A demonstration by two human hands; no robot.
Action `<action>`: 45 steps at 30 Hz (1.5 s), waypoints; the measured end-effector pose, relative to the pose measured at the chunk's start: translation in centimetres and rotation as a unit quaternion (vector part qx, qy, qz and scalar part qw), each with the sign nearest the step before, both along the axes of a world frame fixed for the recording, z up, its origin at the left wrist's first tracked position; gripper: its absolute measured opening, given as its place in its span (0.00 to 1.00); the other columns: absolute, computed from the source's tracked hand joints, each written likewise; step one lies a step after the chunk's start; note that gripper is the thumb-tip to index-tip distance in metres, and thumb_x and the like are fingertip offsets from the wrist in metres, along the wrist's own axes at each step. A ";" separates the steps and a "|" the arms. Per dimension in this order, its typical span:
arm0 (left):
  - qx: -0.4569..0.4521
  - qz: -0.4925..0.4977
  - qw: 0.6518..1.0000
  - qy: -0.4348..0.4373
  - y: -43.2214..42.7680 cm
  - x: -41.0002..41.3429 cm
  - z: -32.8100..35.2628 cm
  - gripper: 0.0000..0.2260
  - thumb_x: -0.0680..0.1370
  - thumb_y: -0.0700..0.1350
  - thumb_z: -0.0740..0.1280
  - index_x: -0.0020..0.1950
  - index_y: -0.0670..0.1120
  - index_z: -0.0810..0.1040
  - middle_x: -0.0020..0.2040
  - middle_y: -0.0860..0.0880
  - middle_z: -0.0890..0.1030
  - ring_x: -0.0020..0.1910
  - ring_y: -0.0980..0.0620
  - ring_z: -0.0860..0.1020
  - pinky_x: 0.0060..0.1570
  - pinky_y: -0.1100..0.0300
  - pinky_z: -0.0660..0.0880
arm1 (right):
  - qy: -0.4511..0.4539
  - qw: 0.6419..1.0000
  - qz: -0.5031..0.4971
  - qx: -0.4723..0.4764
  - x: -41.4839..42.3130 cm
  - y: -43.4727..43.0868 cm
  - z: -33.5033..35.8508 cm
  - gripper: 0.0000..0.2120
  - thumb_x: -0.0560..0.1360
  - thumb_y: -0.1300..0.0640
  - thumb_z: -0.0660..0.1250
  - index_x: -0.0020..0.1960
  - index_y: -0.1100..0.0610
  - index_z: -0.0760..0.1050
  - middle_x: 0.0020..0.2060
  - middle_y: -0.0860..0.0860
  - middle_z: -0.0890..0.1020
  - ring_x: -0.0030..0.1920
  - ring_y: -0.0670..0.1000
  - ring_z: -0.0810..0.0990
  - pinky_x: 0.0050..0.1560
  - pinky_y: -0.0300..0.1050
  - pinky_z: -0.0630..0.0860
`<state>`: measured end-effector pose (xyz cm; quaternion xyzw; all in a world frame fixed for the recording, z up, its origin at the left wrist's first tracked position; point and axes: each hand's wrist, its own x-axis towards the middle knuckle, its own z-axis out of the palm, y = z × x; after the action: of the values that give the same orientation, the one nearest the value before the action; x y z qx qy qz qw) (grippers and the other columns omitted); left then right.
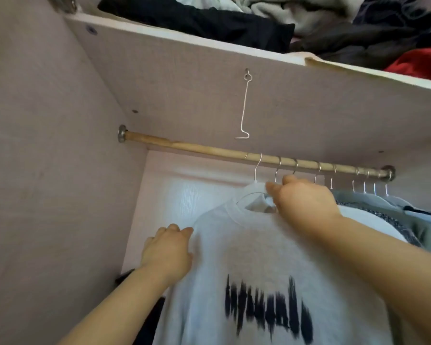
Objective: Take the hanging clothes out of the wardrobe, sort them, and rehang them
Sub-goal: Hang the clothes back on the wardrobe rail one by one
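White T-shirt, streaky navy print.

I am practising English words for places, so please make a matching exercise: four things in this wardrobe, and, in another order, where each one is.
Things:
1 wooden rod
2 wire hook
3 red cloth
4 white T-shirt

Places:
a on the top shelf, right end
b dangles from the shelf's underside
c runs horizontally below the shelf
d hangs in front, dark print on it

Pairs: 1-c, 2-b, 3-a, 4-d
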<state>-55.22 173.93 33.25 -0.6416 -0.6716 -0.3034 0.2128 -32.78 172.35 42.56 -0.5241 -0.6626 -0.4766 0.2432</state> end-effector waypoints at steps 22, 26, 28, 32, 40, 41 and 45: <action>-0.096 -0.058 0.994 0.015 11.3 -1.0 -4.7 0.24 0.80 0.49 0.58 0.75 0.53 0.56 0.67 0.48 0.67 0.65 0.47 0.66 0.60 0.56 0.64 | 0.026 0.995 -0.101 0.006 -3.7 9.3 -0.6 0.18 0.78 0.63 0.53 0.67 0.57 0.65 0.60 0.56 0.70 0.62 0.58 0.68 0.53 0.48 0.67; -0.110 -0.077 0.991 0.013 9.7 0.6 -5.9 0.24 0.80 0.50 0.58 0.75 0.52 0.57 0.68 0.47 0.66 0.66 0.47 0.66 0.61 0.55 0.64 | -0.046 0.996 -0.074 0.007 -3.1 8.3 -4.5 0.21 0.78 0.57 0.53 0.70 0.53 0.63 0.70 0.58 0.62 0.71 0.60 0.55 0.70 0.56 0.51; -0.121 -0.080 0.989 0.014 8.2 1.5 -6.7 0.25 0.80 0.52 0.57 0.76 0.52 0.55 0.68 0.47 0.66 0.65 0.47 0.66 0.62 0.54 0.65 | -0.047 0.997 -0.041 -0.039 -2.7 7.5 -7.5 0.22 0.76 0.58 0.55 0.70 0.52 0.64 0.69 0.57 0.62 0.71 0.60 0.55 0.71 0.56 0.49; -0.143 -0.072 0.987 0.019 3.8 3.6 -9.0 0.24 0.80 0.52 0.58 0.75 0.52 0.57 0.66 0.47 0.68 0.63 0.46 0.68 0.61 0.53 0.66 | -0.051 0.988 0.001 -0.145 -1.4 3.9 -15.0 0.24 0.76 0.57 0.58 0.71 0.52 0.62 0.70 0.55 0.62 0.71 0.59 0.56 0.72 0.57 0.48; -0.230 -0.041 0.971 0.044 -8.7 9.0 -17.5 0.24 0.79 0.51 0.60 0.74 0.53 0.59 0.65 0.47 0.69 0.63 0.46 0.69 0.57 0.52 0.68 | -0.029 0.970 0.092 -0.225 5.7 -7.9 -30.8 0.25 0.41 0.53 0.80 0.38 0.53 0.82 0.36 0.54 0.80 0.39 0.56 0.81 0.49 0.54 0.78; -0.245 -0.042 0.967 0.051 -10.5 9.8 -18.7 0.24 0.79 0.52 0.60 0.74 0.52 0.59 0.66 0.47 0.69 0.64 0.45 0.68 0.58 0.51 0.68 | -0.025 0.969 0.092 -0.227 6.8 -9.6 -32.4 0.23 0.41 0.53 0.80 0.37 0.52 0.82 0.35 0.53 0.80 0.37 0.55 0.81 0.46 0.54 0.79; -0.299 -0.061 0.950 0.065 -16.5 12.1 -22.9 0.24 0.79 0.54 0.59 0.74 0.52 0.58 0.67 0.47 0.68 0.65 0.45 0.67 0.59 0.52 0.68 | 0.025 0.957 0.062 -0.284 11.1 -16.2 -37.9 0.27 0.38 0.52 0.81 0.37 0.52 0.83 0.36 0.54 0.82 0.36 0.55 0.82 0.39 0.54 0.80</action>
<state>-43.13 157.44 10.36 -0.7337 -0.6759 -0.0591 0.0357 -21.66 156.13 4.64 -0.5417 -0.7952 -0.2394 0.1300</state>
